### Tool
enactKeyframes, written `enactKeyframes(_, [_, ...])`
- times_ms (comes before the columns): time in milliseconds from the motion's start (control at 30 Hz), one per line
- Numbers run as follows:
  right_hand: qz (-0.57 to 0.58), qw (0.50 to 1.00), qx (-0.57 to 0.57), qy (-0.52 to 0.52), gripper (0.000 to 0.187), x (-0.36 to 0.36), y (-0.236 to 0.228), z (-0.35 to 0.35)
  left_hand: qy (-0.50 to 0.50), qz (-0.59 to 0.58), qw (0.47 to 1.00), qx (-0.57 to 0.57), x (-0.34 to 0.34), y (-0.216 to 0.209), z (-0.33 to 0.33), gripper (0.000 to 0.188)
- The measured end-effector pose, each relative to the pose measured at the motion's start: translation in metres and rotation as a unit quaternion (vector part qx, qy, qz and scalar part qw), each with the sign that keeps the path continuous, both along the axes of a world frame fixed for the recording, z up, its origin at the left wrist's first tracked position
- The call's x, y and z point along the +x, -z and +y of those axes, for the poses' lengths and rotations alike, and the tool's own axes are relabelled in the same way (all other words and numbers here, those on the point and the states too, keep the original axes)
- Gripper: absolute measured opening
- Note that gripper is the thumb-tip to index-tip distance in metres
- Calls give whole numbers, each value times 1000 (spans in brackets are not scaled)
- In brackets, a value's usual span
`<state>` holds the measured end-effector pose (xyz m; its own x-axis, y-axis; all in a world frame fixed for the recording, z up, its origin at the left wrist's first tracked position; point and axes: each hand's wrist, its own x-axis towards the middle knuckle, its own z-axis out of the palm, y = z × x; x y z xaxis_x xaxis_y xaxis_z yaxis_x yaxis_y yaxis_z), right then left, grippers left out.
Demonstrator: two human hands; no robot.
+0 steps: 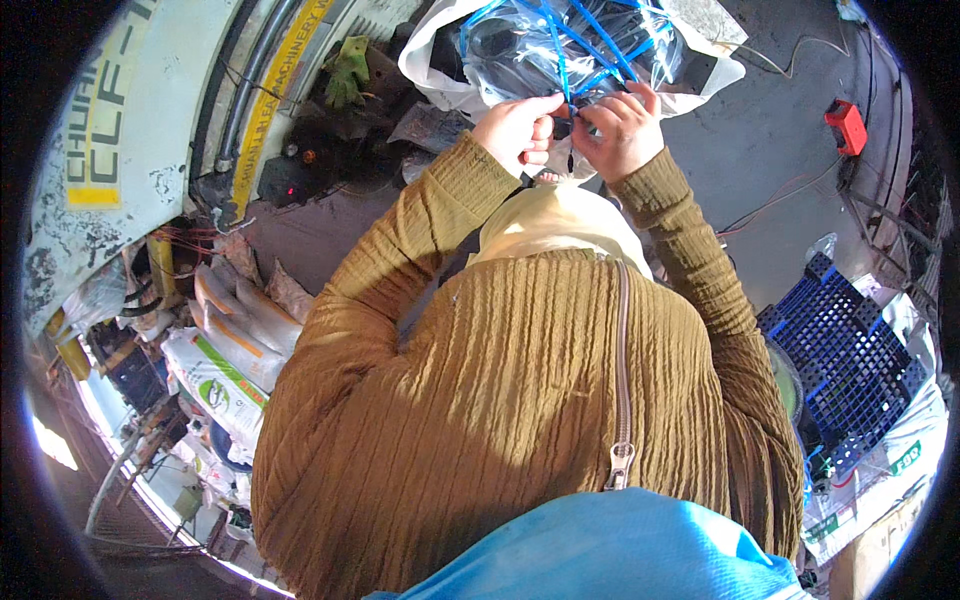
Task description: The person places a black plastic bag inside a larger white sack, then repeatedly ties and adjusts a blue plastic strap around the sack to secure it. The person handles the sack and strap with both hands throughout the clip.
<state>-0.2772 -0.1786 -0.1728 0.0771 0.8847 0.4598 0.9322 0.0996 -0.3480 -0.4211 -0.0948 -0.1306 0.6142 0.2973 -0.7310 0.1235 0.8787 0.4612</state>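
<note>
Blue strapping point(560, 45) crosses a clear plastic-wrapped bundle point(520, 50) lying just ahead of both hands, its strands converging toward them. Left hand point(515, 130) and right hand point(620, 130) meet there, equally near, each pinching the strap ends.

Blue straps point(560, 40) criss-cross a clear plastic bag point(520, 45), dark stuff inside, white sack point(430, 60) round it. Sleeves + jacket point(500, 400): ribbed mustard-brown, silver zip. Light-blue cloth point(620, 550) at bottom. Navy grid crate point(845, 350) on the right, red box point(847, 125) on grey floor point(760, 150). Machine point(130, 110) on the left: off-white w/ yellow stripe, chipped paint. Green glove point(347, 70) up top.
</note>
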Motion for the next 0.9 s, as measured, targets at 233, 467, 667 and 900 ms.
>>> enactKeyframes(233, [31,989,-87,-114,15,18,-10,10,59,13,993,104,-4,4,0,19])
enactKeyframes(467, [97,979,-164,-78,12,6,-16,5,97,58,961,251,-10,13,-6,25])
enactKeyframes(667, [84,980,-174,-50,10,-8,-22,-14,-43,-37,974,218,-22,23,1,23])
enactKeyframes(900, [56,981,-131,-128,11,28,-42,-52,-91,-60,910,401,-33,-23,-6,17])
